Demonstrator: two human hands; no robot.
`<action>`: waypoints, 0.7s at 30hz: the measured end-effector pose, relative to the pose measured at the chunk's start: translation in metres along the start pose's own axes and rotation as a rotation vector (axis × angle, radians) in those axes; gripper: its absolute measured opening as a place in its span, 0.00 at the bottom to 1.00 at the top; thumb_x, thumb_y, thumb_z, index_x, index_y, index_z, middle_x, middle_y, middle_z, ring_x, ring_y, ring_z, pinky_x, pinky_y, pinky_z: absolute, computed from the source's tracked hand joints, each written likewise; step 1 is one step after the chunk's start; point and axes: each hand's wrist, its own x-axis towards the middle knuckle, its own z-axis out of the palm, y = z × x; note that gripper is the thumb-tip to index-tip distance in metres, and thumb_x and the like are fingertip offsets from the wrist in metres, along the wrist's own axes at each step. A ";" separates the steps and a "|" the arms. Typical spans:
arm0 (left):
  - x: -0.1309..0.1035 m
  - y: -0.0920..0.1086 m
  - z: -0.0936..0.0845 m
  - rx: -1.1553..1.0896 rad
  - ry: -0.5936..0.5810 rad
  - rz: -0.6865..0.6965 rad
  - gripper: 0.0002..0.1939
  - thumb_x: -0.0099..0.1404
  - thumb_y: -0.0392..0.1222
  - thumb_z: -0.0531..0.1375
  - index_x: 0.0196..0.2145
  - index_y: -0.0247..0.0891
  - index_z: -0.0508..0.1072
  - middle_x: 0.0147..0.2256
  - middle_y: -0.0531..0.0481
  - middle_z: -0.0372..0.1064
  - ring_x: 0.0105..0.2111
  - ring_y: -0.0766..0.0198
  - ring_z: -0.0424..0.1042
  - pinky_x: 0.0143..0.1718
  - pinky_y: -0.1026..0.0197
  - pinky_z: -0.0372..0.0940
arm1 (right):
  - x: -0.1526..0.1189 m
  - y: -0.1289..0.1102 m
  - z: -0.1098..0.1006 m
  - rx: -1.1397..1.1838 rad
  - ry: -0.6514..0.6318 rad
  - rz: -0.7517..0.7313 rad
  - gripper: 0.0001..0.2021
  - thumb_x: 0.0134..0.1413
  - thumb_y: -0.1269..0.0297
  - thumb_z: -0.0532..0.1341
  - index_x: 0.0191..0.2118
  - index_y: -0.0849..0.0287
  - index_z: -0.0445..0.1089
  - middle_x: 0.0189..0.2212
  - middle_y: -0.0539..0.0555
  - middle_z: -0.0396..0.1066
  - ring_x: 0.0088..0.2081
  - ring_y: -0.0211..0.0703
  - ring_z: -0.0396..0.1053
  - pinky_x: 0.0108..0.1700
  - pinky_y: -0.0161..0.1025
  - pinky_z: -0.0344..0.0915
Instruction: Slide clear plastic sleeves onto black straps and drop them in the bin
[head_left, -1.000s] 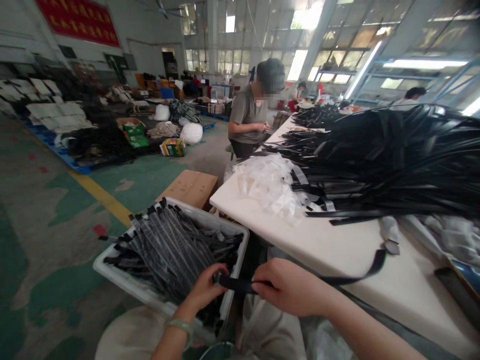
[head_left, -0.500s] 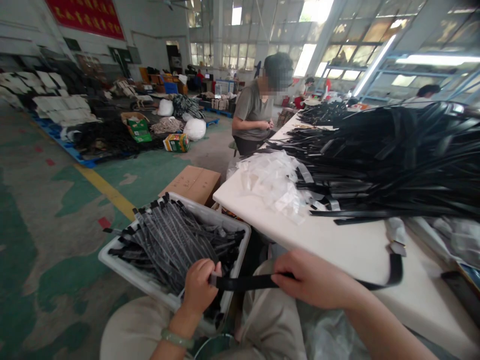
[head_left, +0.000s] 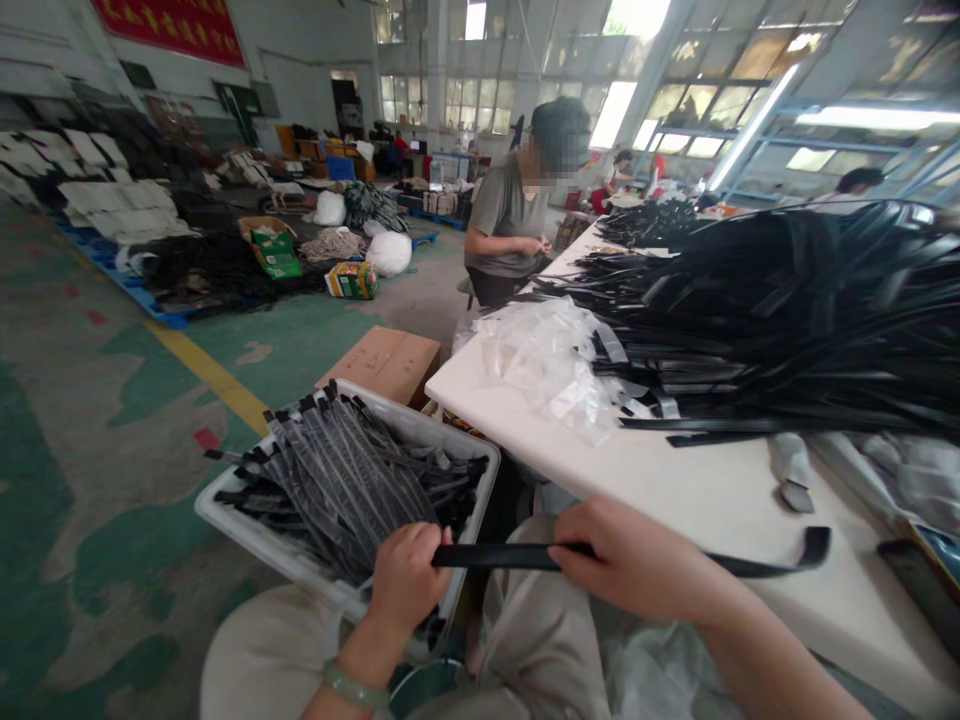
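Note:
A black strap (head_left: 499, 557) is stretched level between my two hands, above my lap. My left hand (head_left: 409, 575) is closed round its left end, beside the near edge of a white bin (head_left: 489, 490). Farther along the strap, my right hand (head_left: 611, 555) grips it with fingers and thumb. The strap's tail passes behind my right wrist and curls up over the table edge. Inside the bin lie many black straps in clear sleeves (head_left: 352, 480). A small pale wrapped piece (head_left: 791, 470) rests on the table (head_left: 690, 490), right of my right hand.
Clear plastic sleeves (head_left: 555, 360) are heaped on the table's left corner, next to a large pile of black straps (head_left: 810, 310). A cardboard box (head_left: 382, 365) stands behind the bin. A person in a grey shirt (head_left: 499, 210) sits at the table's far left side.
The strap's metal-looking left end has gone inside my left fist. Its right tail has swung outward, away from the pale wrapped piece. My left hand has shifted slightly right.

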 end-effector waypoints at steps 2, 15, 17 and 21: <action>0.001 0.004 -0.001 0.004 -0.015 0.007 0.16 0.68 0.38 0.54 0.21 0.43 0.62 0.21 0.52 0.66 0.25 0.60 0.69 0.30 0.58 0.60 | 0.001 0.001 0.002 0.011 -0.009 -0.008 0.13 0.53 0.69 0.56 0.20 0.59 0.57 0.16 0.45 0.55 0.20 0.32 0.51 0.24 0.35 0.43; 0.012 0.019 -0.008 0.036 -0.087 -0.009 0.14 0.65 0.33 0.57 0.22 0.43 0.64 0.22 0.53 0.68 0.26 0.60 0.70 0.29 0.56 0.58 | -0.001 0.009 0.000 0.003 -0.062 0.017 0.07 0.58 0.65 0.58 0.30 0.58 0.69 0.25 0.49 0.70 0.27 0.38 0.64 0.28 0.35 0.49; 0.014 0.024 -0.008 0.031 -0.100 -0.014 0.14 0.65 0.32 0.57 0.22 0.43 0.64 0.22 0.52 0.68 0.26 0.59 0.70 0.28 0.56 0.57 | 0.004 0.006 0.010 -0.005 -0.054 0.022 0.08 0.58 0.65 0.58 0.28 0.58 0.69 0.25 0.50 0.71 0.26 0.38 0.64 0.28 0.36 0.49; 0.017 0.035 -0.008 0.006 -0.122 0.000 0.10 0.61 0.31 0.58 0.24 0.43 0.67 0.23 0.52 0.70 0.26 0.58 0.70 0.27 0.55 0.57 | 0.016 0.002 0.029 0.047 -0.031 -0.025 0.09 0.60 0.67 0.56 0.29 0.59 0.69 0.27 0.52 0.72 0.28 0.40 0.66 0.29 0.36 0.52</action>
